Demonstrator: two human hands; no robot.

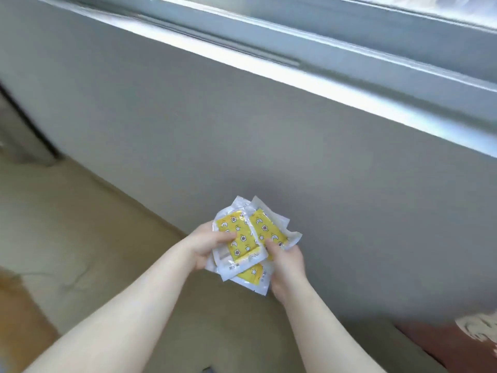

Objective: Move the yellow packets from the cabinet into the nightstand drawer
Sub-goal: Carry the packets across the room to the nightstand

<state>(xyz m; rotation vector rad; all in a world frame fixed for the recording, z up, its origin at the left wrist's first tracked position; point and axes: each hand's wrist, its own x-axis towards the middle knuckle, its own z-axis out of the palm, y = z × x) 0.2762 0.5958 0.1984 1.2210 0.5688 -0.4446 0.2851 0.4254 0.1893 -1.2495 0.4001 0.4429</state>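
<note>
Several yellow packets (pixel 243 238) in a bunch, left hand (pixel 208 244) and right hand (pixel 286 267) both curled round them, grey wall (pixel 242 125) behind

Daylight came from the blown-out window (pixel 430 6) at the top and laid bright glare along the sill (pixel 322 87). Motion blur smeared the sill and the corners, while the yellow packets (pixel 243 239) were fairly sharp. The grey wall (pixel 242 144) below lay in soft, even shade.
</note>
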